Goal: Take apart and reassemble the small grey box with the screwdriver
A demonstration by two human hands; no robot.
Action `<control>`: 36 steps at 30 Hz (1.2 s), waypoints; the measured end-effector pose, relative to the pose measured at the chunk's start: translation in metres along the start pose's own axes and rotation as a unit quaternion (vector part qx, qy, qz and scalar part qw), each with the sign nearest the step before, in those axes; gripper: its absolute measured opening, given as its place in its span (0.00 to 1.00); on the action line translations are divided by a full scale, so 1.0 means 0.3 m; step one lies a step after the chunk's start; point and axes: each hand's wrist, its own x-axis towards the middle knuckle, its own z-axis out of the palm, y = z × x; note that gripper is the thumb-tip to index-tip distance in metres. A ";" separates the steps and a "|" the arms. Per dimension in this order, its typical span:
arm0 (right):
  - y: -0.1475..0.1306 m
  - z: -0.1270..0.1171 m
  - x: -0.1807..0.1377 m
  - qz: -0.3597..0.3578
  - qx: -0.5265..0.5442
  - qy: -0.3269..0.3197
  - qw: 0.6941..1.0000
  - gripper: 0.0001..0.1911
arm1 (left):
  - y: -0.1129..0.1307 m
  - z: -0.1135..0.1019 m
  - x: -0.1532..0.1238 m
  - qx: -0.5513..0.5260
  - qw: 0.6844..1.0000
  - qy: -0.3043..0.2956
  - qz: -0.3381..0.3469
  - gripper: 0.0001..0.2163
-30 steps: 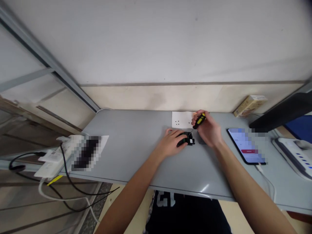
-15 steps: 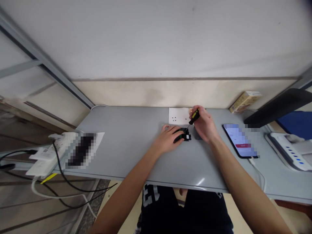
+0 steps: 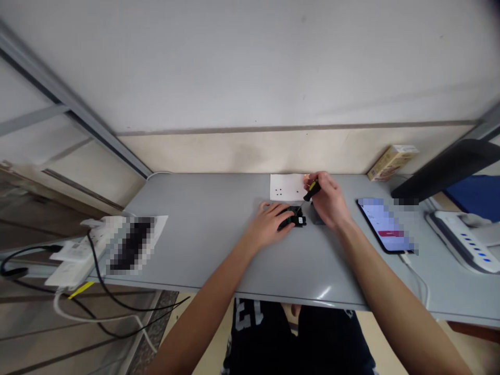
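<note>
The right hand (image 3: 329, 202) grasps one screwdriver (image 3: 312, 191), its tip at one black device (image 3: 299, 222) on the desk (image 3: 195, 234); the left hand (image 3: 269, 225) clasps the device. Beyond the device, one white sheet (image 3: 288, 182) shows five dark specks (image 3: 277, 194); right of the device lies one phone (image 3: 383, 224).

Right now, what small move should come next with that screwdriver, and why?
Perhaps a slight turn of the screwdriver by the right hand: the screwdriver slants down to the black device that the left hand holds. Whether its tip is seated is too small to tell.
</note>
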 end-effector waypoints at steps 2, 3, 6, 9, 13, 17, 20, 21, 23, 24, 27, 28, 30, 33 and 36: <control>-0.004 -0.002 -0.006 0.011 -0.002 -0.006 1.000 0.19 | 0.000 -0.001 -0.001 0.000 1.000 -0.002 0.002 0.13; -0.005 -0.001 -0.008 0.011 -0.007 -0.007 1.000 0.21 | 0.000 -0.003 -0.002 -0.001 1.000 -0.004 0.003 0.13; -0.002 0.011 -0.008 -0.007 -0.022 -0.007 1.000 0.21 | -0.001 -0.007 -0.005 -0.001 1.000 -0.011 0.001 0.13; -0.003 0.024 -0.005 -0.009 -0.003 -0.018 1.000 0.20 | -0.001 -0.004 -0.002 -0.003 1.000 -0.012 -0.003 0.13; -0.013 0.019 -0.007 0.018 -0.007 -0.026 0.999 0.17 | 0.008 -0.010 0.006 0.000 1.000 -0.016 0.004 0.13; -0.013 0.002 -0.011 -0.004 -0.035 -0.030 0.999 0.14 | -0.012 -0.094 -0.069 0.036 0.999 0.011 -0.026 0.14; -0.007 -0.002 -0.012 -0.004 -0.034 -0.040 0.999 0.14 | -0.092 -0.214 -0.253 0.127 0.967 0.104 -0.193 0.15; -0.005 -0.001 -0.011 -0.004 -0.034 -0.041 0.999 0.14 | -0.130 -0.257 -0.335 0.164 0.945 0.125 -0.254 0.16; -0.001 0.002 -0.010 -0.006 -0.028 -0.038 0.999 0.14 | -0.214 -0.336 -0.509 0.240 0.883 0.163 -0.370 0.18; 0.001 0.004 -0.010 -0.008 -0.026 -0.037 0.999 0.14 | -0.253 -0.369 -0.592 0.273 0.848 0.177 -0.419 0.21; 0.006 0.009 -0.013 -0.013 -0.021 -0.039 0.999 0.13 | -0.344 -0.435 -0.782 0.330 0.786 0.151 -0.501 0.29; 0.006 0.011 -0.014 -0.014 -0.023 -0.041 0.999 0.13 | -0.363 -0.447 -0.820 0.348 0.766 0.147 -0.519 0.30; 0.007 0.015 -0.017 -0.014 -0.031 -0.044 0.998 0.13 | -0.385 -0.459 -0.863 0.365 0.757 0.110 -0.530 0.30; 0.008 0.017 -0.018 -0.012 -0.039 -0.041 0.998 0.14 | -0.402 -0.466 -0.875 0.372 0.762 0.074 -0.524 0.29; 0.009 0.011 -0.016 -0.013 -0.029 -0.037 0.999 0.13 | -0.416 -0.473 -0.874 0.366 0.765 0.049 -0.528 0.27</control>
